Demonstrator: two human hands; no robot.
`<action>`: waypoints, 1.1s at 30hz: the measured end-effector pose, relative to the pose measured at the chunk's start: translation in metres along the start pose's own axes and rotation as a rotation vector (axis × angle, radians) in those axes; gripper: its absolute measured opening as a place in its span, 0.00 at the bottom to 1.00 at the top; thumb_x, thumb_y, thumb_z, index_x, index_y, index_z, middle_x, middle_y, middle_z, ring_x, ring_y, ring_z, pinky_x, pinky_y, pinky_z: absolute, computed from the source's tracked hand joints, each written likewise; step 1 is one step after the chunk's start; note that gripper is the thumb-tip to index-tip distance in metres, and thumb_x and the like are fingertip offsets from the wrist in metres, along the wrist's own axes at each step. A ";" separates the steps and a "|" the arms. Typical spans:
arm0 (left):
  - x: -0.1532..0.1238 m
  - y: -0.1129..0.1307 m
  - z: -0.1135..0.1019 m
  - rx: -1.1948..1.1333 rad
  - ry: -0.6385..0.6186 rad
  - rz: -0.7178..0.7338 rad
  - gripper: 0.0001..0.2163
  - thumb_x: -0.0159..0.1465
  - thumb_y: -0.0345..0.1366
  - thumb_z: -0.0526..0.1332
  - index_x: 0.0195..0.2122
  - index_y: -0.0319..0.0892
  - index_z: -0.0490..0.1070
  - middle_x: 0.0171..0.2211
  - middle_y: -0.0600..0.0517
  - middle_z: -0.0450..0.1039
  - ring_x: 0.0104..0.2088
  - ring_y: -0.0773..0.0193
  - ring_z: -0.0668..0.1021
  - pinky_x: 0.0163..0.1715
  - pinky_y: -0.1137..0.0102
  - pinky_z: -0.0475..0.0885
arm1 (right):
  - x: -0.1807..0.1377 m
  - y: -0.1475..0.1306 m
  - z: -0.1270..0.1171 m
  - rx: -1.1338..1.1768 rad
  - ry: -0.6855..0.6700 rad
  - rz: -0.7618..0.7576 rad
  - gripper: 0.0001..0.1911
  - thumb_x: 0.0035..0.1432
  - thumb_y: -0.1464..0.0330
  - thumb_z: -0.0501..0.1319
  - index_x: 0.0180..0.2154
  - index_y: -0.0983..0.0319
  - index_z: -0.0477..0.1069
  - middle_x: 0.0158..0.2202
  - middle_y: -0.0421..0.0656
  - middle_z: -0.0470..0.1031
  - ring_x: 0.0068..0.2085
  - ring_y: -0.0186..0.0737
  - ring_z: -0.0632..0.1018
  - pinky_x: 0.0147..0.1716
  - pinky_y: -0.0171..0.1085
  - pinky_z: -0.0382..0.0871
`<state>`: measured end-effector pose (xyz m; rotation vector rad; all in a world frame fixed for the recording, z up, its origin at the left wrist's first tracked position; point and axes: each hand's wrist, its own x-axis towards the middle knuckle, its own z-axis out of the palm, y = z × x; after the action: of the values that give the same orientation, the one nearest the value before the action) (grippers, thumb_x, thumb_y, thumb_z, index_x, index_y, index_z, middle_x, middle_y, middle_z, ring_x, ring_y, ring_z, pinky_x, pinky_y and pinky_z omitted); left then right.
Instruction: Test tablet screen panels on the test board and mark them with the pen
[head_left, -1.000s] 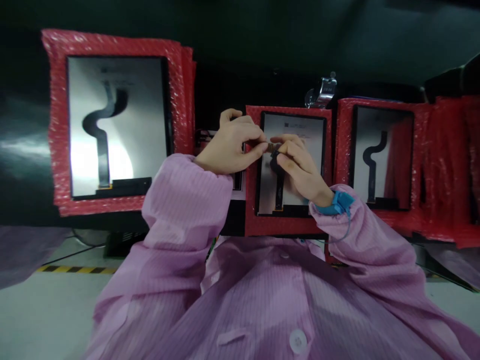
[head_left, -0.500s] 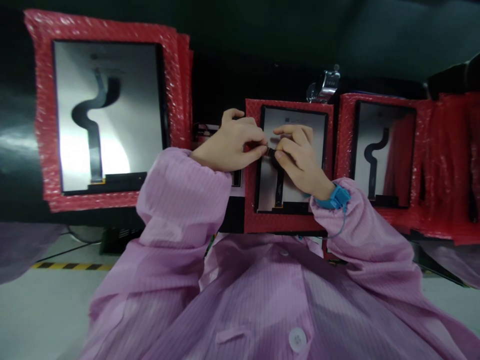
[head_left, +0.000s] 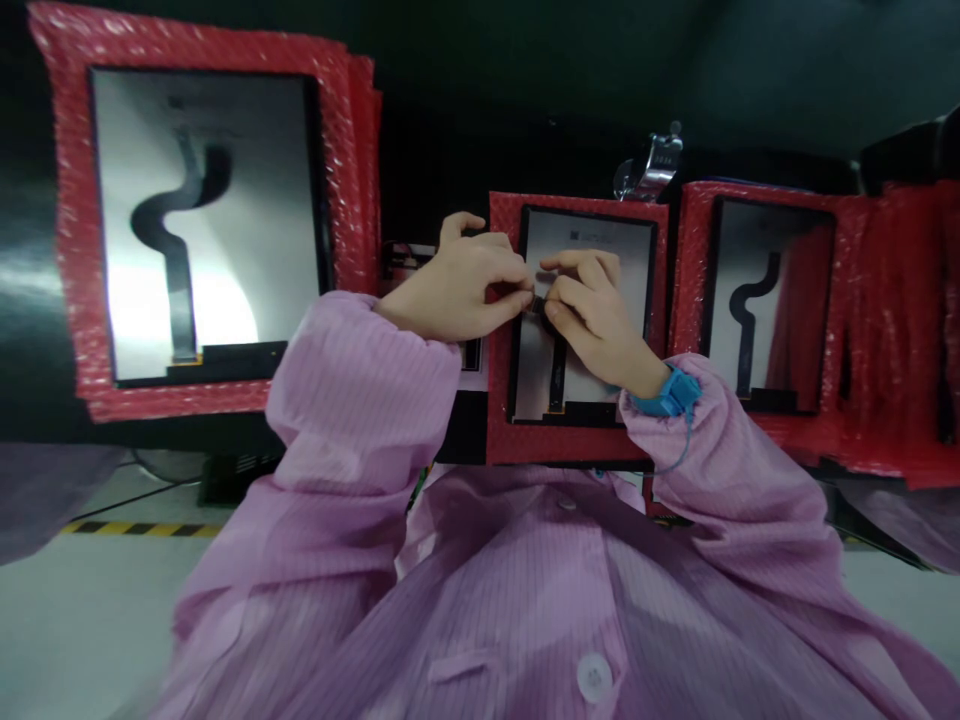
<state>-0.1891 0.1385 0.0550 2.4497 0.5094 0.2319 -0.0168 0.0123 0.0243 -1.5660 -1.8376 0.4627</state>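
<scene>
A silver display panel [head_left: 600, 245] lies face down on red bubble wrap [head_left: 501, 420] in front of me. A black flex cable [head_left: 556, 375] runs up its back. My left hand [head_left: 457, 290] and my right hand [head_left: 592, 315] meet over the cable's upper end. Both pinch that end between thumb and fingers, with the fingertips touching each other. The cable's tip is hidden by my fingers. A blue strap [head_left: 667, 395] circles my right wrist.
A larger panel [head_left: 202, 220] with an S-shaped cable sits on red bubble wrap at the left. Another panel [head_left: 765, 300] lies at the right, beside more red wrap [head_left: 900, 330]. A metal hand counter [head_left: 651, 165] stands behind the middle panel. Grey floor with a yellow-black stripe [head_left: 135, 527] shows below.
My hands have drawn closer together and lowered the cable end toward the panel. The brown connector tip seen a second ago is now covered by my fingers. The view has shifted slightly.
</scene>
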 end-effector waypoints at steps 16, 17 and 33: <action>0.000 -0.007 -0.001 -0.028 0.007 -0.004 0.10 0.63 0.44 0.59 0.29 0.50 0.77 0.31 0.56 0.80 0.42 0.57 0.78 0.64 0.48 0.50 | -0.001 0.004 0.001 0.003 -0.020 0.001 0.15 0.72 0.57 0.48 0.36 0.56 0.67 0.55 0.48 0.70 0.59 0.51 0.67 0.62 0.59 0.57; 0.000 -0.008 0.000 -0.034 0.009 -0.004 0.10 0.63 0.44 0.59 0.29 0.50 0.77 0.31 0.56 0.80 0.42 0.58 0.78 0.64 0.48 0.50 | -0.001 0.004 0.002 0.001 -0.011 0.000 0.16 0.72 0.57 0.48 0.36 0.56 0.67 0.55 0.48 0.70 0.58 0.51 0.67 0.62 0.59 0.58; 0.001 -0.004 0.003 -0.058 0.025 -0.003 0.10 0.60 0.44 0.59 0.28 0.47 0.76 0.30 0.56 0.78 0.37 0.60 0.77 0.63 0.47 0.53 | -0.004 -0.001 0.007 0.011 -0.005 0.021 0.12 0.71 0.61 0.50 0.38 0.57 0.68 0.56 0.49 0.69 0.59 0.51 0.64 0.62 0.58 0.58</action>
<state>-0.1882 0.1401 0.0499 2.3921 0.5097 0.2727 -0.0222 0.0088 0.0186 -1.5794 -1.8208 0.4858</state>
